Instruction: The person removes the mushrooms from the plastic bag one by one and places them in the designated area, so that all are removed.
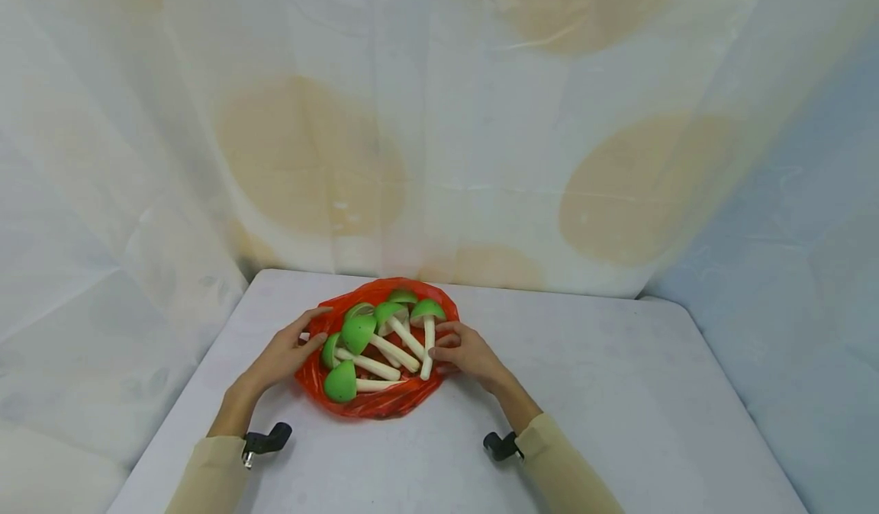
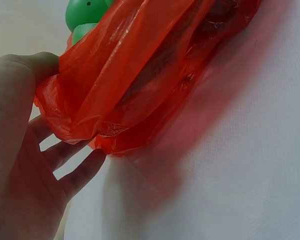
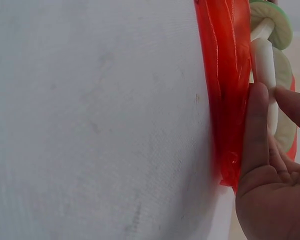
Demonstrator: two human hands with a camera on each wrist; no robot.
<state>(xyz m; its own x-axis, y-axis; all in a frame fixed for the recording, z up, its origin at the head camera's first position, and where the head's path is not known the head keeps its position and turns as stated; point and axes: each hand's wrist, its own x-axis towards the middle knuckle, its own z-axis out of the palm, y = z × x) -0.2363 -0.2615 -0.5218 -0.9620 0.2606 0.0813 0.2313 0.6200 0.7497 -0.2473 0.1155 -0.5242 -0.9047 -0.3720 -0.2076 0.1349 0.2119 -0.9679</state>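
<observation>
A red plastic bag (image 1: 384, 407) lies on the table, its mouth spread wide around several toy mushrooms (image 1: 359, 334) with green caps and white stems. My left hand (image 1: 284, 355) holds the bag's left edge, thumb over the plastic and fingers spread beneath it; the left wrist view shows the crumpled red film (image 2: 135, 75) between them. At the bag's right side, my right hand (image 1: 468, 355) pinches the stem of the rightmost mushroom (image 1: 429, 342). The right wrist view has thumb and index finger on either side of that white stem (image 3: 264, 65). Some lower stems are partly covered.
The white-covered table (image 1: 604, 407) extends to the right and in front of the bag. A pale curtain with tan circles (image 1: 309, 155) hangs behind it, and light sheets close off both sides. Each wrist wears a small black camera (image 1: 269, 439).
</observation>
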